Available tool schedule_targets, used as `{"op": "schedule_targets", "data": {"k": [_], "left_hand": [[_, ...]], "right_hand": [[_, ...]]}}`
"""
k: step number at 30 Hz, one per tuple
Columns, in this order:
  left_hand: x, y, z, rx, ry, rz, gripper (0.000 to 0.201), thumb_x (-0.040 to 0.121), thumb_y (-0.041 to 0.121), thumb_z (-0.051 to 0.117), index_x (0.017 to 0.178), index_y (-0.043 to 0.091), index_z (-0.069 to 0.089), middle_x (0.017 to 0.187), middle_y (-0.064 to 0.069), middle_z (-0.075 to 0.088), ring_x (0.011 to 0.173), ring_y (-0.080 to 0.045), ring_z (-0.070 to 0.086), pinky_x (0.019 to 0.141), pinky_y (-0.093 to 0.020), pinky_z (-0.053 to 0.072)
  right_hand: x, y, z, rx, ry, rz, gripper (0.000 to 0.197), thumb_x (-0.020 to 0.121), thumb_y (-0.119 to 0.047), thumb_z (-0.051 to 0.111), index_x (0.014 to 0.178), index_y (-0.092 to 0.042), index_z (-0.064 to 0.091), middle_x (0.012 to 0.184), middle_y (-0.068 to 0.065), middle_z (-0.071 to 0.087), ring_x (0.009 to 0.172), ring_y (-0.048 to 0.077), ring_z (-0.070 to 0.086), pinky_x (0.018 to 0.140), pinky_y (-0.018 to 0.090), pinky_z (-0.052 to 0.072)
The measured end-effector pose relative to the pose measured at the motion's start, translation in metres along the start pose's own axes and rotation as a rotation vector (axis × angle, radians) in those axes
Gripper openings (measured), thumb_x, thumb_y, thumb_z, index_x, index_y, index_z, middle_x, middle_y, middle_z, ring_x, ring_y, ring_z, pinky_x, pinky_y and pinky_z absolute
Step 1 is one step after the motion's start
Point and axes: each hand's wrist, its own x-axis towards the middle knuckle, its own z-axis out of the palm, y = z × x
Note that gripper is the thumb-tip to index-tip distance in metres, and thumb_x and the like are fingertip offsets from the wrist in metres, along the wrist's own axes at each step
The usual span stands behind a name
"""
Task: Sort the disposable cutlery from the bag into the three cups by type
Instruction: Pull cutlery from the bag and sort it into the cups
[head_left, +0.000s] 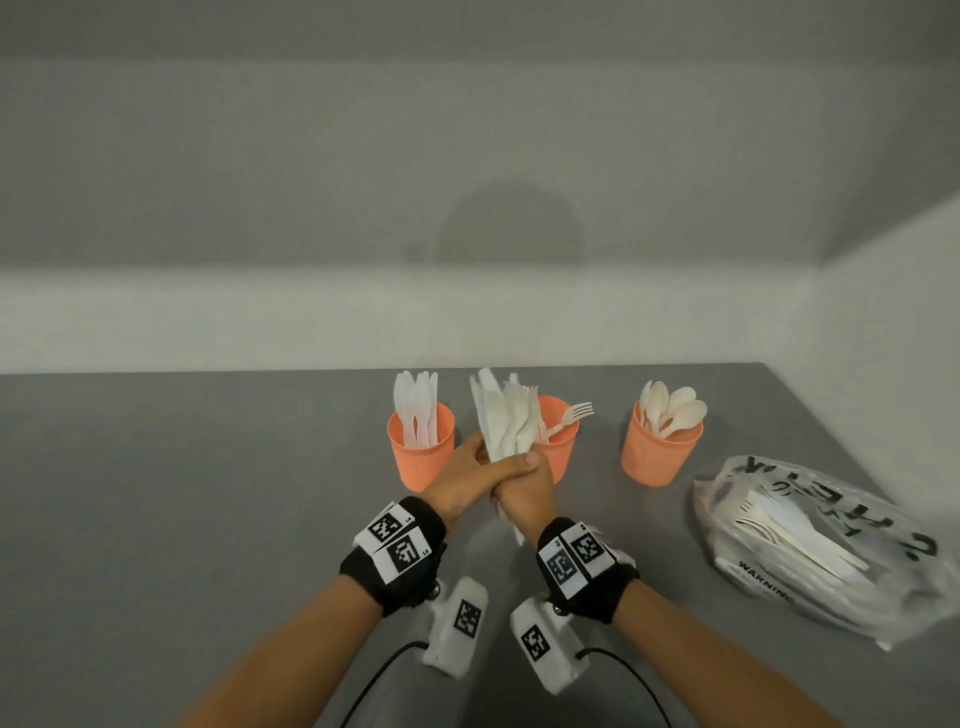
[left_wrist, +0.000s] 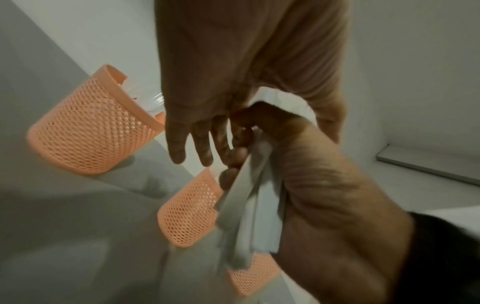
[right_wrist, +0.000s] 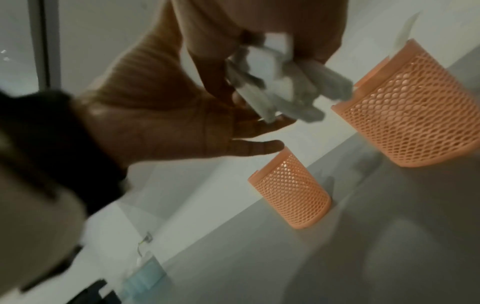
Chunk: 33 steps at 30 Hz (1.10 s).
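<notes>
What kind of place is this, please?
Probably a plain indoor work table set up for recording, not a real kitchen: a bare grey table in a white corner, three orange cups and a cutlery bag.

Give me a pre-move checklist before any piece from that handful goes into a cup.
1. Bundle of cutlery held firmly: ok, right hand grips it and left hand holds it too.
2. Types in the bundle separated: not ok, mixed.
3. Knife cup upright, knives only: ok.
4. Fork cup reachable: ok, partly hidden behind the bundle.
5. Spoon cup upright, spoons only: ok.
6. Bag emptied: not ok, cutlery remains inside.
</notes>
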Motion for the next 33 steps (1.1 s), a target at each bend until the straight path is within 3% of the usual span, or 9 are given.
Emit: {"op": "schedule_targets", "data": {"k": [2,3,5,6,12,17,25,29,33], "left_hand": [[0.004,-0.002,0.001,0.012,0.048,0.029,0.051,0.074,0.021,0.076,0.12,0.009,0.056,0.113,-0.006,0.066,0.106,-0.02,0.063,0.095,-0.032,0.049],[0.007,-0.003,0.002,0.012,0.08,0.03,0.047,0.074,0.017,0.076,0.117,0.007,0.059,0.11,-0.008,0.068,0.104,-0.021,0.064,0.092,-0.032,0.05],[0.011,-0.005,0.001,-0.02,0.145,0.023,0.042,0.072,0.015,0.077,0.11,0.004,0.062,0.105,-0.014,0.069,0.099,-0.027,0.066,0.082,-0.034,0.054],[0.014,-0.006,0.001,-0.034,0.16,0.021,0.039,0.073,0.014,0.077,0.108,0.003,0.063,0.103,-0.016,0.07,0.096,-0.028,0.067,0.078,-0.033,0.055],[0.02,0.005,0.005,-0.122,0.027,0.032,0.008,0.082,0.008,0.066,0.089,0.004,0.066,0.077,-0.003,0.071,0.071,-0.012,0.068,0.063,-0.016,0.053],[0.027,0.01,0.004,-0.221,0.065,0.067,0.009,0.082,0.011,0.066,0.085,0.003,0.066,0.07,-0.002,0.071,0.068,-0.013,0.068,0.059,-0.02,0.053],[0.035,0.017,0.02,-0.14,0.137,0.056,0.026,0.074,0.013,0.075,0.095,0.002,0.067,0.082,-0.009,0.071,0.076,-0.02,0.069,0.067,-0.027,0.055],[0.032,0.021,0.016,0.015,0.078,0.061,0.035,0.084,0.028,0.065,0.109,0.004,0.06,0.078,-0.004,0.067,0.057,-0.006,0.065,0.053,-0.014,0.049],[0.031,0.017,0.006,-0.118,0.137,0.025,0.041,0.092,0.043,0.05,0.102,0.004,0.058,0.07,-0.003,0.061,0.048,-0.007,0.059,0.054,-0.022,0.047]], "right_hand": [[-0.001,0.002,-0.001,-0.153,0.18,-0.21,0.03,0.088,-0.013,0.06,0.112,0.005,0.059,0.07,-0.014,0.066,0.079,-0.008,0.062,0.078,0.006,0.046],[0.001,-0.001,0.0,0.21,0.25,-0.105,0.032,0.087,-0.019,0.062,0.104,0.009,0.063,0.075,-0.007,0.068,0.085,0.002,0.064,0.084,0.014,0.048],[-0.007,-0.012,-0.006,0.038,-0.023,-0.208,0.016,0.085,-0.007,0.062,0.091,0.008,0.064,0.076,0.012,0.065,0.08,0.023,0.063,0.072,0.023,0.053],[-0.015,-0.011,-0.003,0.02,-0.282,-0.055,0.008,0.082,0.003,0.061,0.09,0.004,0.063,0.077,0.014,0.063,0.072,0.023,0.062,0.064,0.024,0.053],[0.006,-0.018,-0.031,-0.082,-0.597,0.284,0.01,0.086,-0.011,0.058,0.076,-0.008,0.06,0.05,0.0,0.06,0.045,0.008,0.058,0.049,0.019,0.048],[0.012,-0.023,-0.035,-0.142,-0.606,0.307,0.009,0.093,-0.018,0.05,0.084,-0.014,0.052,0.036,-0.005,0.04,0.034,0.006,0.043,0.049,0.023,0.047],[0.02,-0.019,-0.04,-0.02,-0.564,0.188,0.024,0.085,0.01,0.049,0.097,-0.009,0.058,0.071,0.003,0.067,0.062,0.007,0.067,0.064,0.021,0.058],[0.019,-0.018,-0.043,0.029,-0.553,0.235,0.012,0.094,-0.015,0.05,0.088,-0.009,0.059,0.053,0.002,0.057,0.041,0.01,0.054,0.046,0.022,0.048],[0.027,-0.016,-0.053,0.229,-0.558,0.368,0.011,0.094,-0.024,0.05,0.095,-0.016,0.058,0.057,-0.001,0.054,0.034,0.006,0.042,0.036,0.016,0.035]]}}
